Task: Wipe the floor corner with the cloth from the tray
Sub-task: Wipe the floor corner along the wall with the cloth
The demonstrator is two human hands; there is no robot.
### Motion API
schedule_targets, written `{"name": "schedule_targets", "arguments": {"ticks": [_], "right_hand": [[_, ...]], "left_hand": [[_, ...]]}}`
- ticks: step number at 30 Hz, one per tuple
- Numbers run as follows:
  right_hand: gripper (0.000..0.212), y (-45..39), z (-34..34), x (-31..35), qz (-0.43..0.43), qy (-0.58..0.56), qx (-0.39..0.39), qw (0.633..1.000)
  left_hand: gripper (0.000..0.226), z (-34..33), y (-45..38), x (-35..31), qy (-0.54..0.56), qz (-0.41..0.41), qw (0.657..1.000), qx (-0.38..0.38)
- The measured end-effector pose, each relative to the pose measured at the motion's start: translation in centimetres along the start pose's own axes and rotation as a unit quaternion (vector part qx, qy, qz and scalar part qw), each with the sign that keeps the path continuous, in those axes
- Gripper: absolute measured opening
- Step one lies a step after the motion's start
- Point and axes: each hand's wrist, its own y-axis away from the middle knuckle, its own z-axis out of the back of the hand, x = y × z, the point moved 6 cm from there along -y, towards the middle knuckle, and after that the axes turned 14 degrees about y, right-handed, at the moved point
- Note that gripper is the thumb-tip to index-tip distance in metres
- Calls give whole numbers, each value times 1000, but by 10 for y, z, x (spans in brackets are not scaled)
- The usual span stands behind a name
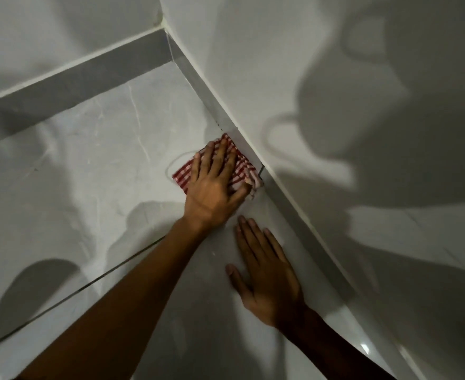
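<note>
A red-and-white checked cloth lies flat on the pale marbled floor tile, its right edge against the grey skirting of the right wall. My left hand presses down on the cloth, fingers spread over it and the thumb hooked on its near right corner. My right hand rests flat on the floor just nearer to me, palm down, fingers apart, holding nothing. The floor corner where the two walls meet lies farther away, up and to the left of the cloth. No tray is in view.
White walls rise on the far side and on the right, with heavy shadows across them. A dark grout line runs across the floor under my left forearm. A glossy white surface fills the lower right.
</note>
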Motion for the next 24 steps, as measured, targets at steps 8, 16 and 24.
{"name": "schedule_targets", "arguments": {"ticks": [8, 16, 24], "right_hand": [[79, 1, 3, 0, -5, -9, -3, 1000], [77, 2, 10, 0, -6, -39, -20, 999], [80, -1, 14, 2, -20, -13, -22, 999]], "left_hand": [[92, 5, 5, 3, 14, -36, 998, 43], [89, 27, -46, 37, -3, 43, 999, 15], [68, 16, -24, -7, 49, 54, 997, -11]]}}
